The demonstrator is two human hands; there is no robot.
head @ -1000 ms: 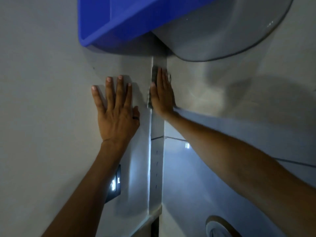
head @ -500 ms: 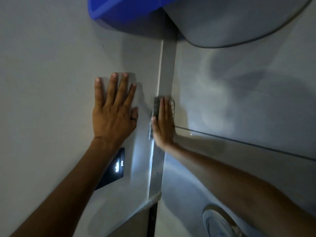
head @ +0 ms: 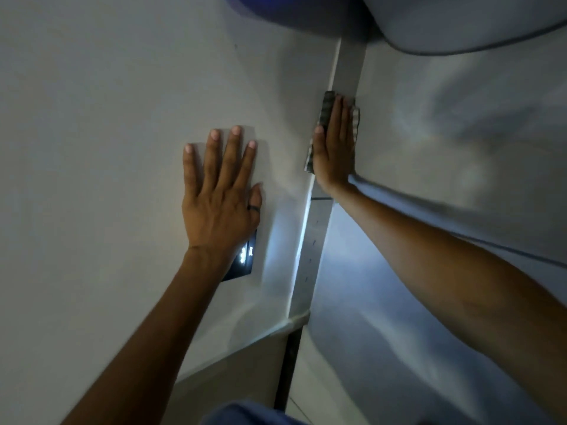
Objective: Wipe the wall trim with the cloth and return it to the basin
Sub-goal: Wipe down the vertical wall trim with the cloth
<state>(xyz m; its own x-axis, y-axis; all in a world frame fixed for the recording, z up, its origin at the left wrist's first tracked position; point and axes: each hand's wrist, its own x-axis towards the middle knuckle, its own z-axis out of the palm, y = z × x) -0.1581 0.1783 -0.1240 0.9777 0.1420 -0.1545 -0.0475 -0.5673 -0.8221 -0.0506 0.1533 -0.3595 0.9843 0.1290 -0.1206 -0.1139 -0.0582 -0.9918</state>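
Observation:
A narrow grey wall trim (head: 346,72) runs up the corner between a pale wall and a glossy surface. My right hand (head: 334,148) lies flat on this trim, pressing a dark checked cloth (head: 325,110) against it; the cloth's edges show above and beside my fingers. My left hand (head: 219,191) rests flat on the pale wall to the left, fingers spread, holding nothing, a dark ring on the thumb. A sliver of the blue basin (head: 276,4) shows at the top edge, next to a large grey round object (head: 460,23).
A small black wall panel (head: 242,262) with lit symbols sits just below my left wrist. The trim ends at a ledge (head: 294,323) lower down, with a dark gap beneath. Blue fabric (head: 245,415) fills the bottom edge.
My right hand and the cloth slid down the trim, then partway back up. The view tilted down, so the blue basin has nearly left the top edge. My left hand stayed on the wall.

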